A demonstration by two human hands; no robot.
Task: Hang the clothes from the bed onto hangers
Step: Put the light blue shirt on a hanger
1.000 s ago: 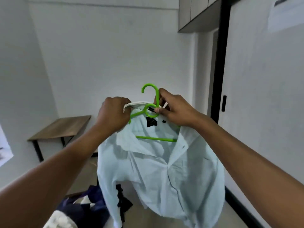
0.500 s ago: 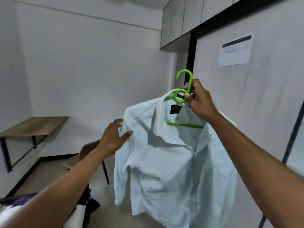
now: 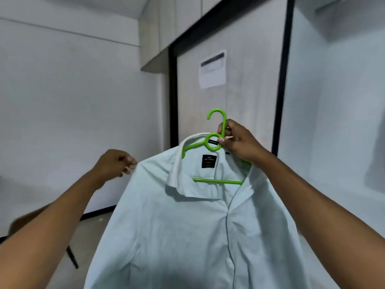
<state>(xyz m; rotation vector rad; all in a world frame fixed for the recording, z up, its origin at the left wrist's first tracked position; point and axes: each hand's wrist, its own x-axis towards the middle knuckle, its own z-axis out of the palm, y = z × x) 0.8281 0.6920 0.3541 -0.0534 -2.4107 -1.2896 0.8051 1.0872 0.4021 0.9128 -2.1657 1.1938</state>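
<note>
A: While pinching the neck of the bright green plastic hanger (image 3: 216, 181) just under its hook, using thumb and curled fingers of the right hand (image 3: 239, 140), holding the pale blue button-up cotton shirt (image 3: 198, 236) up in mid-air, before the black-framed wardrobe door (image 3: 279, 101).

B: Sitting squarely on it?

A: Looking draped over both hanger arms, collar wrapping round the neck, front falling open at the top. Judging the dressing step as about done.

B: And the left hand (image 3: 116, 163)?

A: Hovering at the shirt's shoulder edge, fingers curled in. Blurring there, so possibly nipping the seam, possibly holding nothing; not telling which.

B: Worrying about anything?

A: Carrying all the weight on one small pinch, so risking the hanger twisting and the open-necked shirt sliding off one arm. Tugging that shoulder too hard, risking dragging it askew. Reaching for a rail, unseen from here, risking missing with the hook.
</note>
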